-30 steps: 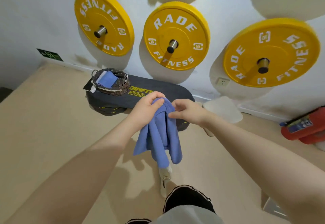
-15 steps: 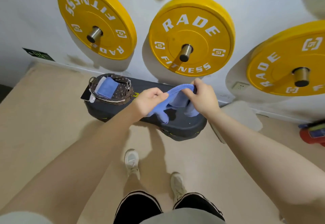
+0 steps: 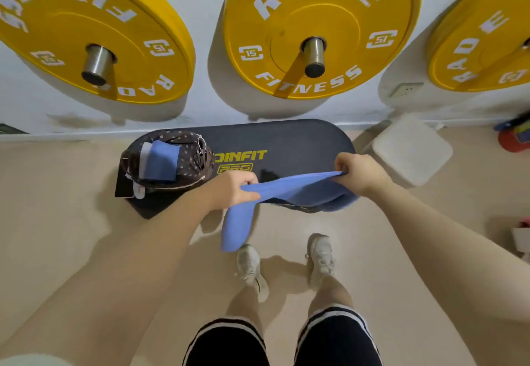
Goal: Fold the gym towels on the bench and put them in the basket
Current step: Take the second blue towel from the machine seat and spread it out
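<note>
I have the left hand [image 3: 233, 189] pinched shut on one end of the blue towel [image 3: 298, 190], and the right hand [image 3: 360, 173] clamped on the other end, so the cloth stretches between them just over the near edge of the dark bench [image 3: 286, 141]. Below the left hand a loose end of the towel hangs toward the floor. Beyond and to the left of that hand the basket [image 3: 190, 162] sits on the bench, with a folded blue towel [image 3: 160, 162] inside.
</note>
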A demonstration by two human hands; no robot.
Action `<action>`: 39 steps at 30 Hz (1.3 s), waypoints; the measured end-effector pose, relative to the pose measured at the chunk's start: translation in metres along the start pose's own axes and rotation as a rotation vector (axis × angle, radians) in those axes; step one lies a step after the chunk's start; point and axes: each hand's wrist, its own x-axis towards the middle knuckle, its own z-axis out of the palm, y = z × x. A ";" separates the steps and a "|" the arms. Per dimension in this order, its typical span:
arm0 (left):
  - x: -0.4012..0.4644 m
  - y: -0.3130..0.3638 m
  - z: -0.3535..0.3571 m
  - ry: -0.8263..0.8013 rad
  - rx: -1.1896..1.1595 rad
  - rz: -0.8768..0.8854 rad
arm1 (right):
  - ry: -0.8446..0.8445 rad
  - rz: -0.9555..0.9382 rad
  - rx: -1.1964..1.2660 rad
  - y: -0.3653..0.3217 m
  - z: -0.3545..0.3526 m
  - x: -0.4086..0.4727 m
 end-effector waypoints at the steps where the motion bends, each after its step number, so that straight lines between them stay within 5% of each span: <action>1: 0.009 -0.009 0.003 -0.006 0.023 0.012 | 0.000 0.036 -0.016 0.003 0.009 0.009; 8: 0.137 -0.109 0.042 0.110 0.268 -0.127 | -0.173 0.002 -0.172 0.048 0.105 0.127; 16: 0.307 -0.217 0.101 0.576 0.415 -0.216 | 0.221 -0.028 0.159 0.097 0.227 0.289; 21: 0.366 -0.260 0.113 0.794 0.465 -0.199 | 0.398 -0.122 0.092 0.110 0.250 0.360; 29: 0.404 -0.256 0.079 0.964 0.677 -0.218 | 0.617 -0.173 -0.310 0.101 0.226 0.411; 34: 0.387 -0.265 0.093 0.914 0.518 -0.176 | 0.472 -0.114 -0.315 0.091 0.240 0.405; 36: 0.373 -0.282 0.107 0.832 0.480 -0.184 | 0.470 -0.219 -0.228 0.069 0.257 0.399; 39: 0.345 -0.312 0.130 0.931 0.482 -0.133 | 0.429 -0.440 -0.129 0.020 0.286 0.394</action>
